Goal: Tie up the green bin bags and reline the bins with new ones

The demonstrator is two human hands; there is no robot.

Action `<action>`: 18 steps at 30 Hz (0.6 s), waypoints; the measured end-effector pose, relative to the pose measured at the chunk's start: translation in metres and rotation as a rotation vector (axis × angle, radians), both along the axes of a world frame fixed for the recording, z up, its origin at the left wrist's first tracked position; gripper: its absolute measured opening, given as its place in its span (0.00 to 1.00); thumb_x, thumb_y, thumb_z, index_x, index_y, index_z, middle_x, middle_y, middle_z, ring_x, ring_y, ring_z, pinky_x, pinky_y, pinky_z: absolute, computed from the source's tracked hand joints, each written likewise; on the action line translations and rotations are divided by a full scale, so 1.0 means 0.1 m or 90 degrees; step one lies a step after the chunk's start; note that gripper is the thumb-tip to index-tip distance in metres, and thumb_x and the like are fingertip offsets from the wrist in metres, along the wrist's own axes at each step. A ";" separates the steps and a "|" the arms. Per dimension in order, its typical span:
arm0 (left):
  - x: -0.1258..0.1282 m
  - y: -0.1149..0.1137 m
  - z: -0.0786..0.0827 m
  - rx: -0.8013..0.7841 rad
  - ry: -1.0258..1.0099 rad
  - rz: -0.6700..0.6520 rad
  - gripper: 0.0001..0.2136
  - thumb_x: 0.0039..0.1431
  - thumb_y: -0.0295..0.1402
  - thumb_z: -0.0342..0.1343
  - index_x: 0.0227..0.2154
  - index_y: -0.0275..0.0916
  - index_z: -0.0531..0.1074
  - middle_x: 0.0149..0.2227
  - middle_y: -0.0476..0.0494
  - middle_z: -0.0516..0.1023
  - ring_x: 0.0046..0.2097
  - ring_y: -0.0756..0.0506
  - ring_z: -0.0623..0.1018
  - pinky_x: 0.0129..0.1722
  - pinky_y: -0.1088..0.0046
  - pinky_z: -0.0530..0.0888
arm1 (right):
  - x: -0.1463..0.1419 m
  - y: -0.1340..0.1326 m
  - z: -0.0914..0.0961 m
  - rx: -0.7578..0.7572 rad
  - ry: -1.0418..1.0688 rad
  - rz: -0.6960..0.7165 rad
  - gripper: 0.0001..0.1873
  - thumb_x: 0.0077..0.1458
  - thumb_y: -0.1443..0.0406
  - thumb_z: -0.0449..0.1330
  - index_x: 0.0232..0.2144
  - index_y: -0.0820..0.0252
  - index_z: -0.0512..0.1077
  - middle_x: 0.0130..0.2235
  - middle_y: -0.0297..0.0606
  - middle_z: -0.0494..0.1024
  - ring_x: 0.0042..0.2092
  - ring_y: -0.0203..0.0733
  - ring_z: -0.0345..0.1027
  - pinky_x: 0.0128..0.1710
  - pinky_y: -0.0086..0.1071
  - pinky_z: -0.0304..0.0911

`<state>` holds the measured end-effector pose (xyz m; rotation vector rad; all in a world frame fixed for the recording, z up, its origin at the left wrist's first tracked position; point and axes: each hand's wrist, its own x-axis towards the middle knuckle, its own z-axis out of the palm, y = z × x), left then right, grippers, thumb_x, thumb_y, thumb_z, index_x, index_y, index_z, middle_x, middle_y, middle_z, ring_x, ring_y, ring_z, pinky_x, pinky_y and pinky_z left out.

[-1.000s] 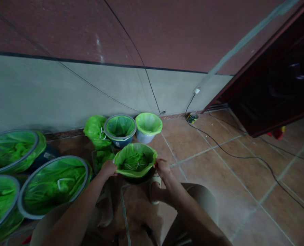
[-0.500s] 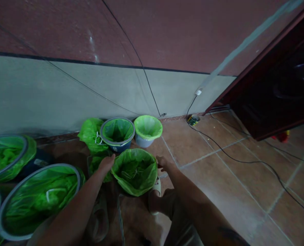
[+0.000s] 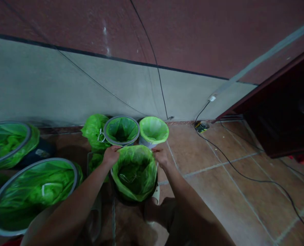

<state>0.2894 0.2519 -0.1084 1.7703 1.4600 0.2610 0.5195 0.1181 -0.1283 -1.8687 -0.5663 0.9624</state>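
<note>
A dark trash bin (image 3: 134, 203) stands on the floor between my feet, lined with a green plastic bag (image 3: 137, 152). My left hand (image 3: 112, 154) pinches the bag's edge on the far left side. On the far right side, the fingers of my right hand (image 3: 160, 155) are closed on the same edge. The bag's mouth is spread wide, and part of it rises off the bin's rim. Crumpled green plastic with a pale drawstring shows inside. Just beyond my hands are a grey-rimmed lined bin (image 3: 121, 140) and a white lined bin (image 3: 154, 138).
A tied green bag (image 3: 94, 131) leans by the wall. At left stand larger lined bins, among them one with a grey rim (image 3: 75, 171). A black cable (image 3: 234, 159) crosses the tiles at right, past a small can (image 3: 202, 126). A dark door (image 3: 277, 126) stands at far right.
Both hands have closed on the bag's edge and moved to its far side. The edge has been lifted, baring the bin's dark rim. The view has shifted slightly.
</note>
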 end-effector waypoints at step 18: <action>-0.38 -0.21 0.21 -0.016 0.332 -0.234 0.18 0.47 0.38 0.59 0.40 0.33 0.75 0.41 0.33 0.81 0.44 0.36 0.80 0.37 0.71 0.72 | -0.01 -0.26 0.30 -0.092 -0.266 0.370 0.02 0.46 0.66 0.64 0.27 0.58 0.76 0.29 0.35 0.76 0.34 0.40 0.67 0.37 0.29 0.61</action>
